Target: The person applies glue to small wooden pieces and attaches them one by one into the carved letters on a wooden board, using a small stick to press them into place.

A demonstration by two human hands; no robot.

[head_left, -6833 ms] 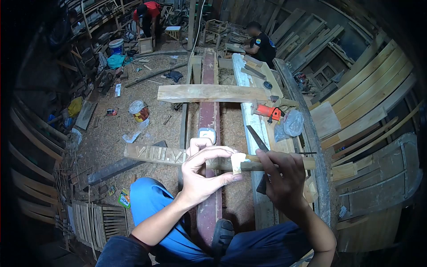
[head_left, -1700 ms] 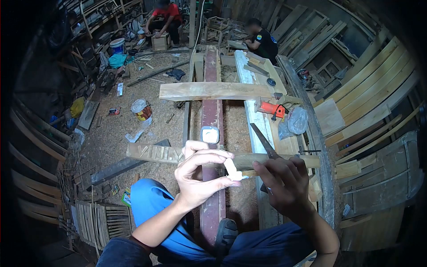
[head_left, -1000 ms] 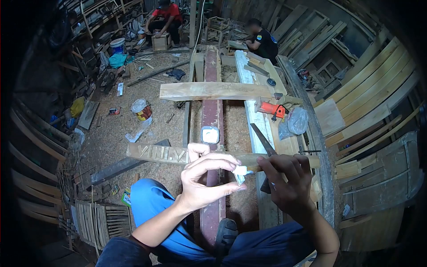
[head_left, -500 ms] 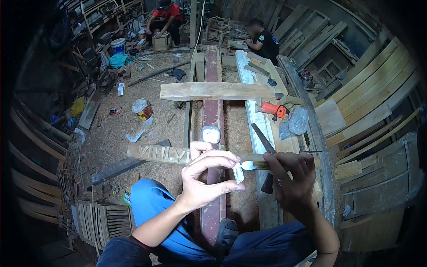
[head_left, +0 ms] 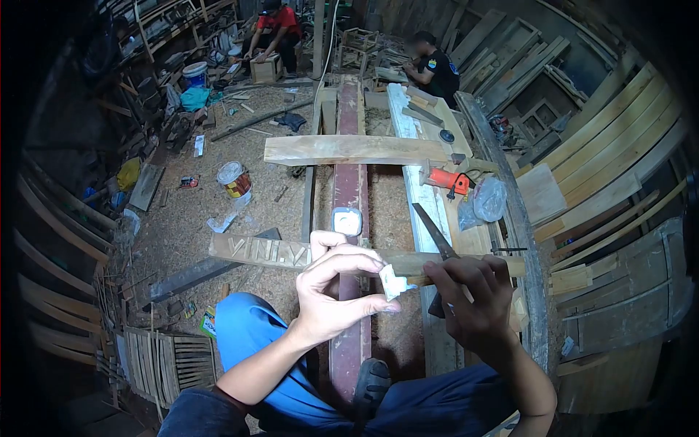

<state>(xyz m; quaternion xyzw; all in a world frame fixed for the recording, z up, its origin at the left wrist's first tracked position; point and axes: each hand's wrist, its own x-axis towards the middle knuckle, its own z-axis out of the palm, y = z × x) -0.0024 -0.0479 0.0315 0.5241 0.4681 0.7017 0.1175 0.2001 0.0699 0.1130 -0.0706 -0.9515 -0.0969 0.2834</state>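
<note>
Left hand above workshop beam

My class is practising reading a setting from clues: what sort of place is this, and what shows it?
Most likely a woodworking shop: pale wooden planks line the right side, an orange corded power tool lies ahead, and what looks like sawdust covers much of the floor.

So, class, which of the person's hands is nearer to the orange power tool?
Right. The right hand is below the orange power tool in the picture; the left hand is lower left of it, farther away.
</note>
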